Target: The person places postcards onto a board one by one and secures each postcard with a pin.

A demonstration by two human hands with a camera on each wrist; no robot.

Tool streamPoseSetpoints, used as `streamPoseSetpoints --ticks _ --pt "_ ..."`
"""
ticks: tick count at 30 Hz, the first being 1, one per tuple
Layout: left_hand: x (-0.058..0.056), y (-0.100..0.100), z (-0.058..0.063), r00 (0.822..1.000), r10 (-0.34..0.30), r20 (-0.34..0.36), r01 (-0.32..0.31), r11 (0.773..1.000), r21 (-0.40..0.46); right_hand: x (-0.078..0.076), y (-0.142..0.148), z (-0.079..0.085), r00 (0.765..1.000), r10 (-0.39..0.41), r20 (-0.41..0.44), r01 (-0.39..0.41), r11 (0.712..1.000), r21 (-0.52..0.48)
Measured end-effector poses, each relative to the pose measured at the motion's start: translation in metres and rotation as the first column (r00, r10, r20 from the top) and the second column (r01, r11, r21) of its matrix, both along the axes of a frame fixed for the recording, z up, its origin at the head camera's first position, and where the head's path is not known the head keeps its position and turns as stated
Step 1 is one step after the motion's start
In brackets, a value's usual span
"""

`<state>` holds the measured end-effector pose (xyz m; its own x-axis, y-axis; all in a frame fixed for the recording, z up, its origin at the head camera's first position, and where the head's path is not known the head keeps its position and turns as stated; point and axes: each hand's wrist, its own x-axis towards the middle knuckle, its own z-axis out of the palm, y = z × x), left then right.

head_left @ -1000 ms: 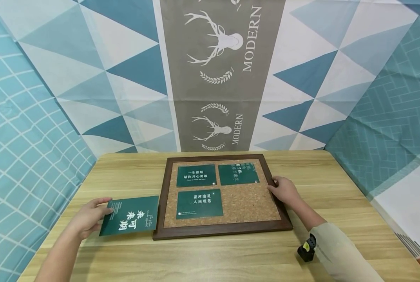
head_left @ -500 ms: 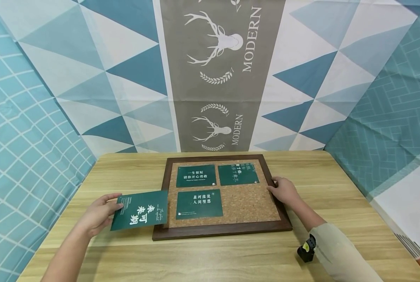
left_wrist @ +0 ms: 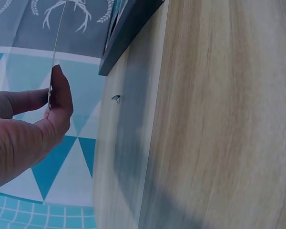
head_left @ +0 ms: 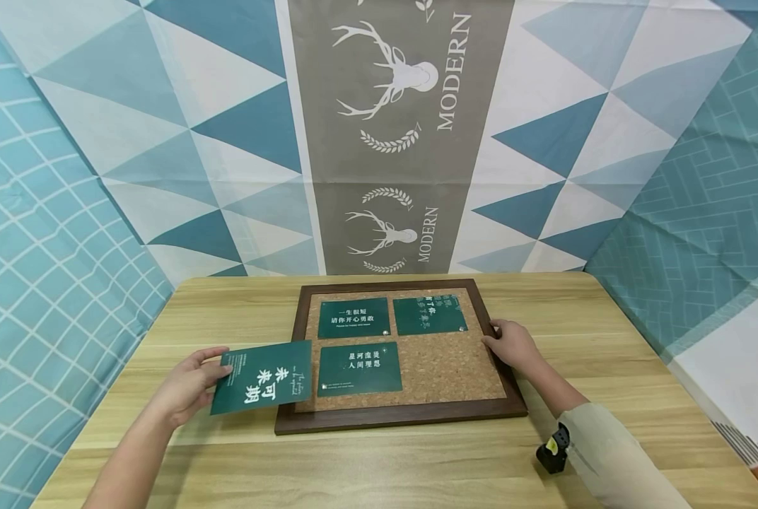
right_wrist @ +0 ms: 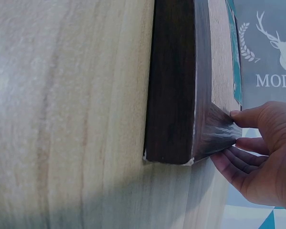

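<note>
My left hand (head_left: 184, 389) pinches a green card (head_left: 261, 378) with white lettering by its left edge, thumb on top. The card is held above the table, its right end over the left edge of a cork board (head_left: 452, 371) in a dark wooden frame. In the left wrist view the card (left_wrist: 57, 43) shows edge-on between thumb and fingers. My right hand (head_left: 512, 343) grips the frame's right side, thumb on top and fingers along the outside, as the right wrist view shows around the frame (right_wrist: 174, 86).
Three green cards lie on the cork: one at upper left (head_left: 353, 326), one at upper right (head_left: 439, 324), one at lower left (head_left: 360, 382). Small clear pins show on them. A loose pushpin (left_wrist: 116, 98) lies on the wooden table (head_left: 379, 470). Patterned cloth hangs behind.
My left hand has moved right and slightly up with the card, bringing its end over the frame's left edge. The right hand and the board have stayed in place.
</note>
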<state>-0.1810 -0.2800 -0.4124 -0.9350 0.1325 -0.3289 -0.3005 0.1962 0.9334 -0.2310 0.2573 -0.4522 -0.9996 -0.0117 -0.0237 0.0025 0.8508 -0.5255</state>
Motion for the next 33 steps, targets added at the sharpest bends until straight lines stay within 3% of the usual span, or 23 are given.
streamPoseSetpoints --ticks 33 --pt "-0.004 0.031 0.001 0.999 0.029 0.021 -0.031 0.997 0.067 0.0 -0.001 0.0 1.0 -0.009 -0.005 0.009 1.0 0.008"
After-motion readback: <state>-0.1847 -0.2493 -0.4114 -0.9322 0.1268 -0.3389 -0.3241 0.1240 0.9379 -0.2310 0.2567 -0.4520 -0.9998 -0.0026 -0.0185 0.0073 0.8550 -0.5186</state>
